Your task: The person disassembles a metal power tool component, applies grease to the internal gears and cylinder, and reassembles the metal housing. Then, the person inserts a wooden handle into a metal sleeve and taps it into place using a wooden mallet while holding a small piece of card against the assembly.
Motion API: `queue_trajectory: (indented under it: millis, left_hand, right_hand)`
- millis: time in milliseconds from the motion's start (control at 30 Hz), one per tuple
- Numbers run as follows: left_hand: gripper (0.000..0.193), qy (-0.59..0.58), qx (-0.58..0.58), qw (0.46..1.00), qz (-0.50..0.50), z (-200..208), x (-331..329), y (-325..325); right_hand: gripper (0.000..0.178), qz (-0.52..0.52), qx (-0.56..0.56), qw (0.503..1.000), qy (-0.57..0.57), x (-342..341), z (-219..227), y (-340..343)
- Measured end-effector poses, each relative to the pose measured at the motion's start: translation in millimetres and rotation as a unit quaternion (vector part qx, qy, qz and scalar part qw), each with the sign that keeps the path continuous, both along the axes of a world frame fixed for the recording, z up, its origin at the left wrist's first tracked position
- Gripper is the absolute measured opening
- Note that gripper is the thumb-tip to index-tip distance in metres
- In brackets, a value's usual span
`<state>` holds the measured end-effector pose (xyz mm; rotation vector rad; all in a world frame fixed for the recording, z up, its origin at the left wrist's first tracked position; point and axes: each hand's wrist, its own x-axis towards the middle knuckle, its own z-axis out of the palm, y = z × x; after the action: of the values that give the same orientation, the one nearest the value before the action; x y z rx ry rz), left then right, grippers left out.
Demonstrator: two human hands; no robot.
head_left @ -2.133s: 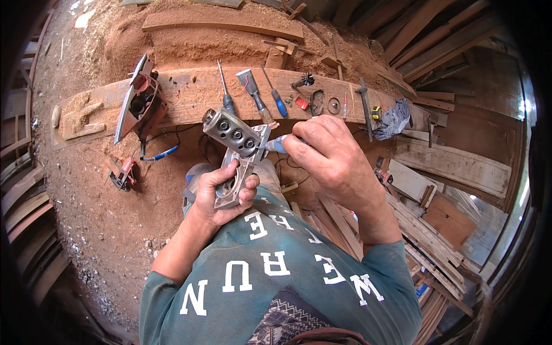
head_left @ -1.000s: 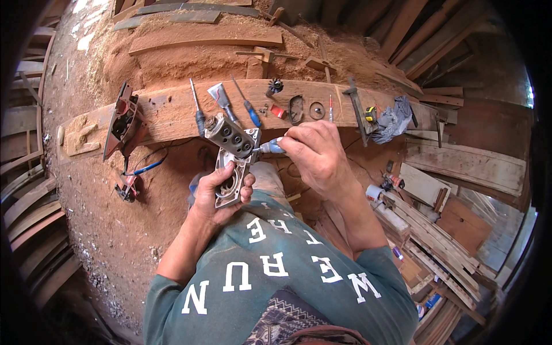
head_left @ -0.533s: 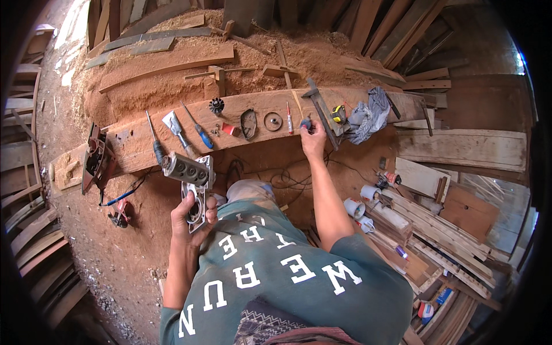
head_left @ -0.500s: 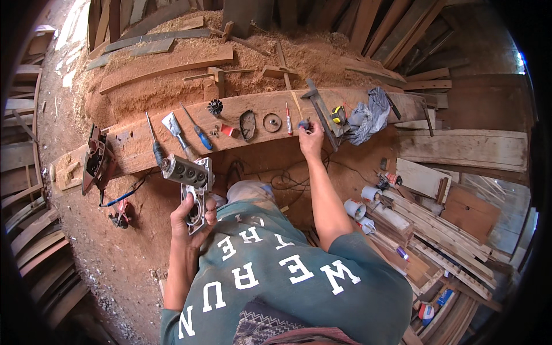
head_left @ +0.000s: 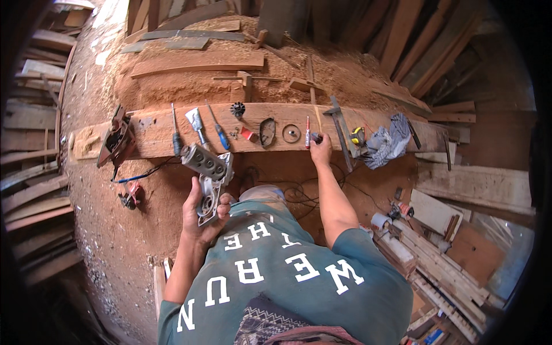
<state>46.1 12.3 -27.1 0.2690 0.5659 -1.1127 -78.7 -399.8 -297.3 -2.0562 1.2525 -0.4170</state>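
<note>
- The left hand (head_left: 197, 223) hides part of the grey metal part (head_left: 205, 164).
- That part hides the low end of the wide scraper (head_left: 195, 119).
- The right hand (head_left: 322, 150) hides some of a small dark thing (head_left: 317, 138); I can't tell what it is.
- Little bits (head_left: 234, 133) are too small to name.
- The bottom edge cuts off the patterned cloth (head_left: 267, 321).

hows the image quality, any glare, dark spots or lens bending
Head view: black fisheye rim, edges bending near it; head view: glare patches on the brown dusty ground at upper left; head view: dark-brown leaning wooden boards dim at upper right; head view: silver-grey metal part in the left hand fairly clear, small dark item at the right hand unidentifiable.
</note>
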Motion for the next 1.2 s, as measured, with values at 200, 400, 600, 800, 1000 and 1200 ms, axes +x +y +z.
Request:
queue_trajectory:
  millis: [200,400,600,800,1000,1200]
  left_hand:
    - [0.068,-0.008,0.025,1.0,0.017,6.3,4.4,-7.8]
    - [0.073,-0.037,0.015,0.999,-0.021,11.2,2.3,-5.4]
    - [0.069,-0.018,-0.003,0.999,-0.033,4.8,-0.7,0.7]
    - [0.061,-0.055,0.109,0.993,-0.012,4.6,-0.3,7.9]
    - [0.059,-0.032,0.015,0.999,-0.011,9.5,3.8,26.0]
    - [0.063,-0.119,0.158,0.98,0.027,12.0,2.2,24.3]
  right_hand:
    - [0.054,-0.007,-0.18,0.984,-0.013,-4.2,58.7,-1.1]
    - [0.07,0.33,0.363,0.849,-0.197,95.2,266.3,96.1]
    - [0.082,0.532,0.319,0.778,-0.097,139.8,312.1,173.3]
    - [0.074,0.513,0.188,0.836,-0.044,143.1,314.1,206.9]
    - [0.087,0.513,0.465,0.719,-0.057,167.0,306.4,192.1]
    - [0.081,0.517,0.246,0.815,-0.086,155.0,310.3,228.9]
